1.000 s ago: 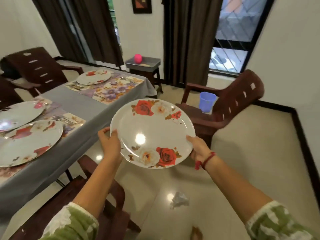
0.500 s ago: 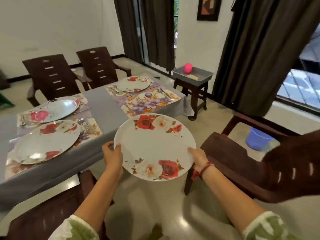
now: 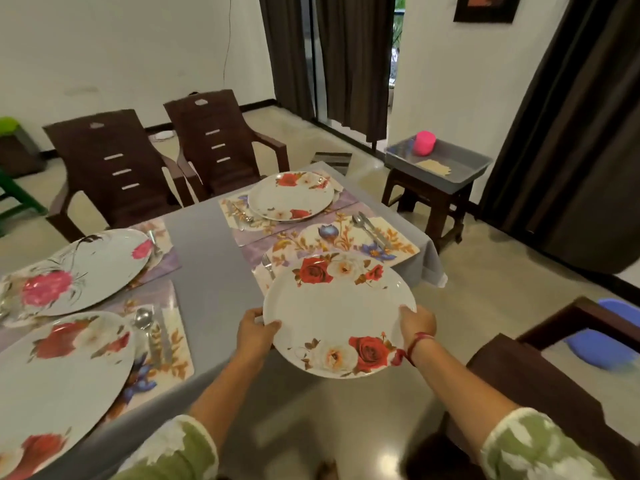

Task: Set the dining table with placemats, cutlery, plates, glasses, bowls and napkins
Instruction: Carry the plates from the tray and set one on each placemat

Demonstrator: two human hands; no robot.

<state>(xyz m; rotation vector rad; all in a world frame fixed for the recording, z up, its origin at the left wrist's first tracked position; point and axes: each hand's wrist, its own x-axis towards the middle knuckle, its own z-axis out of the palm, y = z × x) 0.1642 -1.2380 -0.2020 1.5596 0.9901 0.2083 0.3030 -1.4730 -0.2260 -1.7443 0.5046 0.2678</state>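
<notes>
Where the floral placemat (image 3: 332,237) lies on the tabletop (image 3: 214,244), a rose-patterned plate (image 3: 337,313) is held over its near edge, clasped at opposite rims by left grip (image 3: 258,329) and right grip (image 3: 417,322).

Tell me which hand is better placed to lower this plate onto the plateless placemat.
Left, narrowly. Both hands grip the plate, but the left hand is by the table edge near the placemat; the right hand hangs over the floor.

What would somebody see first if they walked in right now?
The big white rose plate, held up in the middle, right by the one floral placemat without a plate. Three more flowered plates already sit on the grey table, and a bright pink cup stands in the grey tray at far right.
</notes>
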